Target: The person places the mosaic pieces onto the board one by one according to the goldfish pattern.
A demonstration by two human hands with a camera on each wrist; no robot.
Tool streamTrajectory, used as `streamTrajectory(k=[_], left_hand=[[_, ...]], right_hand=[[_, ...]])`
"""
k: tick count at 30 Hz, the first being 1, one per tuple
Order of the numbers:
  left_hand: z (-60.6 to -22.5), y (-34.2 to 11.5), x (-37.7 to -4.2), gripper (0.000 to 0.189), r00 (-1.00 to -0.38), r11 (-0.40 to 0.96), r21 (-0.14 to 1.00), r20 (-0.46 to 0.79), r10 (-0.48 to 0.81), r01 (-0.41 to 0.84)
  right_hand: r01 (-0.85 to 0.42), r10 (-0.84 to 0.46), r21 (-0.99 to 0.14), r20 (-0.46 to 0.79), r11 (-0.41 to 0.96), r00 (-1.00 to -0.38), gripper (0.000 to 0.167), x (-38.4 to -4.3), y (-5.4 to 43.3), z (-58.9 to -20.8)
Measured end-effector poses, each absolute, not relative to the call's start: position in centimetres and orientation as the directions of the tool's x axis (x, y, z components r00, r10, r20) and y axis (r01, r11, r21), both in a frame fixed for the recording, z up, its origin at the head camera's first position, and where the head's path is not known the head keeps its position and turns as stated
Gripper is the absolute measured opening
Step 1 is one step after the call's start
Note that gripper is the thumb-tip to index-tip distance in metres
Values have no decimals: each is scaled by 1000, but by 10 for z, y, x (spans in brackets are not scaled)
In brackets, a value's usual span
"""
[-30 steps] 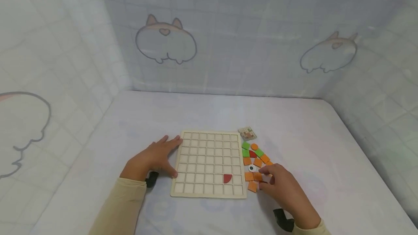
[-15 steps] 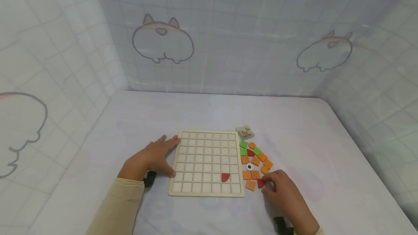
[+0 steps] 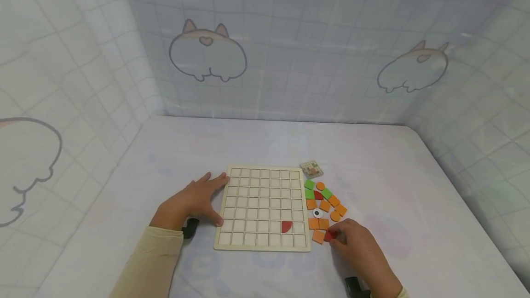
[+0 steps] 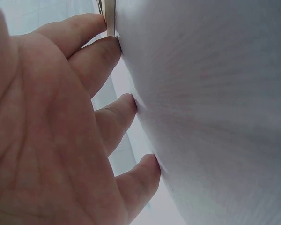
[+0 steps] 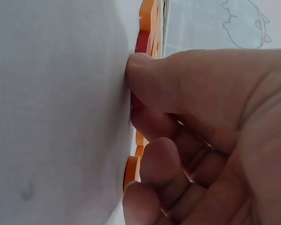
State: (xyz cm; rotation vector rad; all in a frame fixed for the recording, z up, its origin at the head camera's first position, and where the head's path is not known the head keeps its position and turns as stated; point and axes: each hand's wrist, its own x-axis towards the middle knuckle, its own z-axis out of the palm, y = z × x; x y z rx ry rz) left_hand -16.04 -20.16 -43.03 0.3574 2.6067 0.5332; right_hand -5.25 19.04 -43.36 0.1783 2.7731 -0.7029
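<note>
A pale gridded board [image 3: 256, 203] lies flat, with one red quarter-circle tile [image 3: 286, 226] in a cell near its lower right. My left hand [image 3: 188, 203] is spread along the board's left side, thumb and fingertips at the edge; in the left wrist view its fingertips [image 4: 127, 99] rest on the white surface. Right of the board, my right hand [image 3: 358, 247] pinches another red quarter-circle tile [image 3: 328, 236] between thumb and finger, low on the table. The right wrist view shows that red tile [image 5: 143, 41] partly hidden behind the thumb.
Beside the board's right edge lie loose orange squares [image 3: 325, 206], green squares [image 3: 309, 184], orange discs [image 3: 335, 216], a third red tile [image 3: 318, 195] and a white eye disc [image 3: 317, 213]. A small patterned card [image 3: 311, 169] sits behind them. Patterned walls [image 3: 290, 68] surround the table.
My right hand has come down from over the loose tiles onto the red tile and slid it slightly left, against the orange squares. The left hand has stayed at the board's edge.
</note>
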Motion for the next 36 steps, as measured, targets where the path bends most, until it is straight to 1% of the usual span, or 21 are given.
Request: streamTrajectory(k=[3, 7, 8, 10, 17, 20, 27, 31, 33, 36], left_hand=[[-431, -201, -160, 129, -864, 894, 421, -381, 328, 154], [-432, -202, -160, 129, -864, 894, 420, -381, 328, 154], [-432, -202, -161, 129, -864, 894, 420, -381, 329, 155], [-433, -202, -161, 129, -865, 893, 422, -379, 330, 155], [-433, -202, -161, 129, -866, 891, 422, -369, 338, 168], [-432, -202, -161, 129, -866, 890, 422, -367, 340, 170], [-431, -202, -160, 129, -865, 889, 432, -377, 330, 150], [-433, -202, -161, 130, -863, 893, 423, -382, 331, 156], [-433, -202, -162, 130, -863, 894, 418, -380, 332, 160], [-432, -202, -163, 130, -863, 895, 418, -384, 328, 155]], right_hand=[[188, 47, -446, -309, 875, -950, 17, -52, 190, -433], [168, 27, -451, -303, 876, -953, 34, -52, 190, -434], [159, 20, -454, -296, 876, -955, 35, -51, 190, -434], [144, 8, -457, -288, 877, -958, 33, -51, 189, -434], [105, -24, -450, -271, 887, -962, 15, -53, 182, -434], [103, -23, -438, -271, 893, -962, 12, -53, 181, -434], [91, -35, -404, -295, 910, -955, 15, -53, 180, -436], [107, -47, -413, -346, 904, -937, 23, -52, 184, -433], [101, -61, -423, -353, 900, -934, 25, -51, 186, -432], [77, -85, -437, -339, 896, -937, 23, -51, 188, -431]])
